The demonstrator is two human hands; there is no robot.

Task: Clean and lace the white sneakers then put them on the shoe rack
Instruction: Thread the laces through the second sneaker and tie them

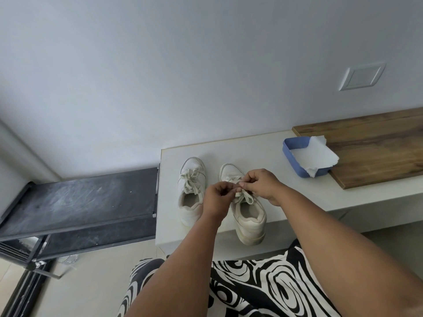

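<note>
The right sneaker (248,216) lay on the pale bench (270,147), its long axis running from heel near the front edge to toe toward the wall. Both hands met over its laces (246,197): the left hand (216,197) and right hand (263,184) each pinched lace. The left sneaker (191,191) stood parallel just beside it, bow tied. A black shoe rack (80,202) stood left; a blue tray (297,154) holding paper sat right.

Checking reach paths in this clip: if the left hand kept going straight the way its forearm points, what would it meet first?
Probably the right sneaker: the left hand, pinching the lace, points up-right at its laced front. Depth is unclear.
</note>
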